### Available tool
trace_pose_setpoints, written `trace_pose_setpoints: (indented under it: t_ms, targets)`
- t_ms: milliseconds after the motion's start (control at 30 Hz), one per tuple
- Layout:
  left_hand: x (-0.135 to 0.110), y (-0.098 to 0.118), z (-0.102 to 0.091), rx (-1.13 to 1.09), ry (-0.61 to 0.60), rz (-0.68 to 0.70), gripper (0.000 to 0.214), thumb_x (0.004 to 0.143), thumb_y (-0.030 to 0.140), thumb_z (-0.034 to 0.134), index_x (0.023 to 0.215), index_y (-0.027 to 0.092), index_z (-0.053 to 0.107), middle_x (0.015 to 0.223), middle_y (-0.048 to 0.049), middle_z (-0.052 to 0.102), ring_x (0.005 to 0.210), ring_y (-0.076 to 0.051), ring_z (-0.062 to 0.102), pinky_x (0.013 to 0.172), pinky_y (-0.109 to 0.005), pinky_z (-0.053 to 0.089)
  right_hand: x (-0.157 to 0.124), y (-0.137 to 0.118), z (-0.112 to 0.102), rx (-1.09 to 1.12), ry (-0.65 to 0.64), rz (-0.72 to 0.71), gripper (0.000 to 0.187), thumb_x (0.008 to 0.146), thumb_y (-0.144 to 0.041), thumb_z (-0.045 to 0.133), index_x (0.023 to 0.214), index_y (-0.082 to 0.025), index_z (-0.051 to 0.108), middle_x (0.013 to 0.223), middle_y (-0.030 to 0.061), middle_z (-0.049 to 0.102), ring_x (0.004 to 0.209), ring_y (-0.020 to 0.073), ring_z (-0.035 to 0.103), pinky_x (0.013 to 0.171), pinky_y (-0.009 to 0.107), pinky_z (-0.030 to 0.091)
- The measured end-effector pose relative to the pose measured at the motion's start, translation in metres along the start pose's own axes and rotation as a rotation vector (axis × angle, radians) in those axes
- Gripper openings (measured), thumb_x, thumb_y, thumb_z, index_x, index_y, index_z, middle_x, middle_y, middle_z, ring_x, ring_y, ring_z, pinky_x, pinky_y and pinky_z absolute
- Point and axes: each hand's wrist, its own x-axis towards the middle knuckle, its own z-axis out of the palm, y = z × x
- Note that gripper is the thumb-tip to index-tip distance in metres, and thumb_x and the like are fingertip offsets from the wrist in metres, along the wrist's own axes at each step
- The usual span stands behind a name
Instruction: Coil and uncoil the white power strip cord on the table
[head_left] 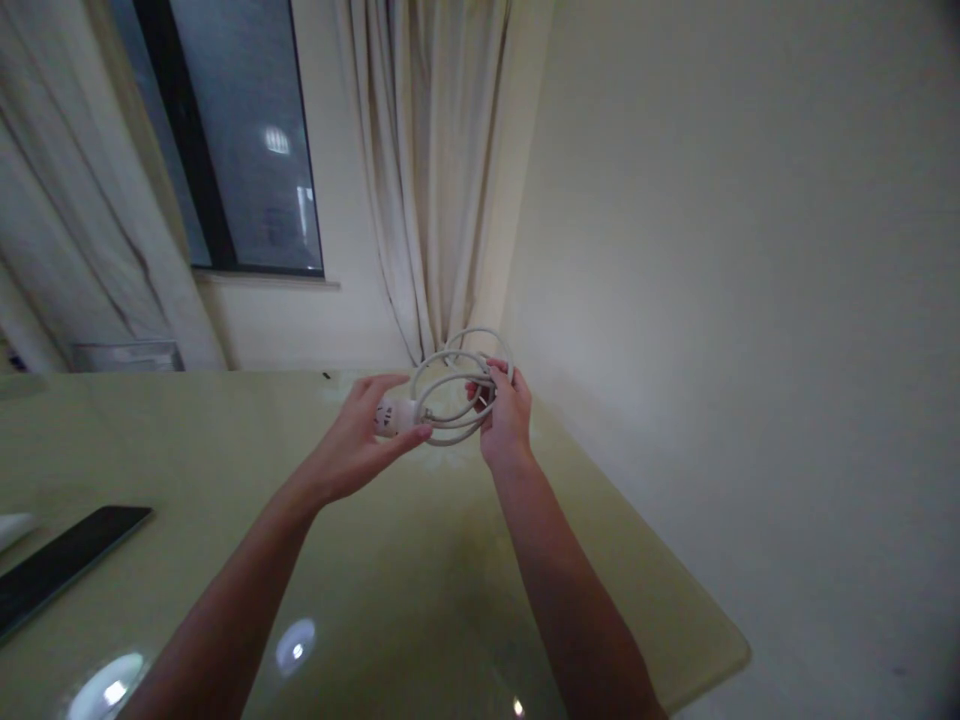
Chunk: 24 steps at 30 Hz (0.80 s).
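Both of my hands are on a white power strip [397, 416] with its cord wound in loops. My left hand [369, 435] grips the socket end, thumb along the near side and fingers over the far side; several socket holes show between them. Gathered in my right hand [508, 408] are the loops of the pale cord [451, 378], with the fingers closed round them. The coil spans the gap between my hands, above the far part of the table. My right fingers partly hide the bunched cord.
The glossy pale green table [405, 560] reaches a wall [712, 300] on the right. A dark flat tablet-like device [67, 560] lies at the left, beside a white object [13, 528] cut off by the frame. Behind stand curtains [435, 170] and a window [240, 130]. A small dark bit [326, 376] lies near the far edge.
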Motion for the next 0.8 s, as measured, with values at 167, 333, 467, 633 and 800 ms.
trace_pose_setpoints:
  t_ms: [167, 333, 467, 633, 800]
  targets:
    - [0.002, 0.021, 0.016, 0.077, 0.161, 0.061, 0.063, 0.09, 0.044, 0.076, 0.145, 0.02, 0.057, 0.15, -0.0182, 0.051, 0.143, -0.036, 0.05, 0.123, -0.061, 0.04, -0.009, 0.006, 0.007, 0.018, -0.013, 0.037, 0.013, 0.083, -0.022, 0.066, 0.096, -0.02, 0.066, 0.077, -0.0033, 0.072, 0.054, 0.0111, 0.066, 0.056, 0.024, 0.057]
    - [0.004, 0.029, 0.0, 0.017, 0.153, 0.19, 0.063, 0.091, 0.032, 0.076, 0.149, 0.025, 0.053, 0.157, -0.0158, 0.044, 0.153, -0.032, 0.042, 0.127, -0.056, 0.038, -0.014, 0.008, 0.009, 0.095, 0.021, 0.067, 0.009, 0.083, -0.019, 0.065, 0.092, -0.02, 0.067, 0.075, -0.0034, 0.071, 0.06, 0.0109, 0.067, 0.061, 0.023, 0.057]
    - [0.005, 0.023, -0.003, -0.106, 0.088, 0.203, 0.048, 0.097, 0.027, 0.067, 0.144, 0.027, 0.059, 0.155, -0.0132, 0.048, 0.15, -0.031, 0.046, 0.123, -0.056, 0.044, -0.017, 0.001, 0.011, 0.188, -0.039, 0.213, 0.011, 0.084, -0.021, 0.065, 0.092, -0.018, 0.072, 0.077, -0.0002, 0.073, 0.064, 0.0128, 0.069, 0.062, 0.023, 0.056]
    - [0.006, 0.024, 0.001, -0.187, 0.154, 0.165, 0.052, 0.093, 0.008, 0.046, 0.14, 0.024, 0.063, 0.152, -0.0131, 0.052, 0.146, -0.028, 0.05, 0.12, -0.054, 0.049, -0.025, -0.001, 0.016, 0.235, -0.142, 0.246, 0.016, 0.087, -0.026, 0.065, 0.093, -0.017, 0.077, 0.083, 0.0027, 0.075, 0.072, 0.0146, 0.071, 0.062, 0.023, 0.055]
    - [0.004, 0.034, -0.003, -0.088, 0.119, 0.213, 0.064, 0.083, 0.003, 0.048, 0.14, 0.026, 0.065, 0.151, -0.0096, 0.055, 0.149, -0.029, 0.049, 0.126, -0.054, 0.044, -0.03, 0.001, 0.019, 0.193, -0.18, 0.128, 0.023, 0.087, -0.034, 0.065, 0.099, -0.02, 0.078, 0.088, 0.0034, 0.075, 0.074, 0.0165, 0.069, 0.067, 0.026, 0.057]
